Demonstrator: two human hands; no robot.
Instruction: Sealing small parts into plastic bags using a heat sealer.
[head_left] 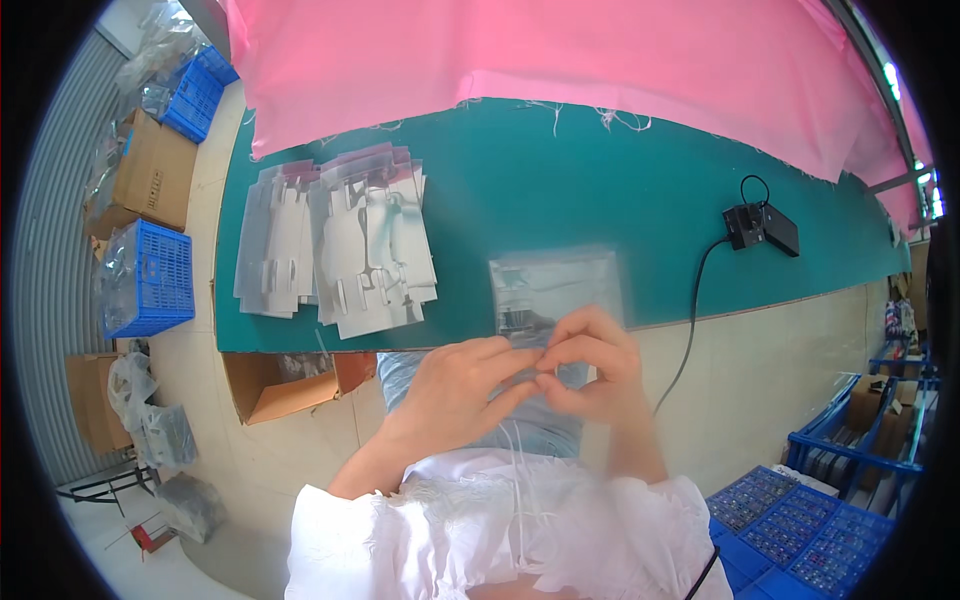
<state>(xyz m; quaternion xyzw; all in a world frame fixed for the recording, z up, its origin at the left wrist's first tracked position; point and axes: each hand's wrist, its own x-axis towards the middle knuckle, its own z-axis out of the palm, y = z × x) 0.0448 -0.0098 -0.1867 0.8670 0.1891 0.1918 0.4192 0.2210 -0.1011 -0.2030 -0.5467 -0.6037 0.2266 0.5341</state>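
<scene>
My left hand (460, 388) and my right hand (598, 370) meet just off the near edge of the table, fingertips close together. On the right, thumb and fingers curl into a pinch; the left thumb and fingers are also brought together. Whatever lies between the fingertips is too small and see-through to make out. Directly beyond them, a clear plastic sheet or flat sleeve (555, 285) spans the table's edge, slightly blurred, its near end hidden behind my fingers. Left of it lie two overlapping stacks of flat clear plastic box blanks, one (375, 250) nearer the middle, another (275, 240) further left.
Pink cloth (520, 50) covers the far side of the green table (520, 190). A small black device with a cable (745, 226) sits at right. Below the table stands an open carton (290, 398); blue crates (150, 280) line the left, and blue trays (800, 530) the lower right.
</scene>
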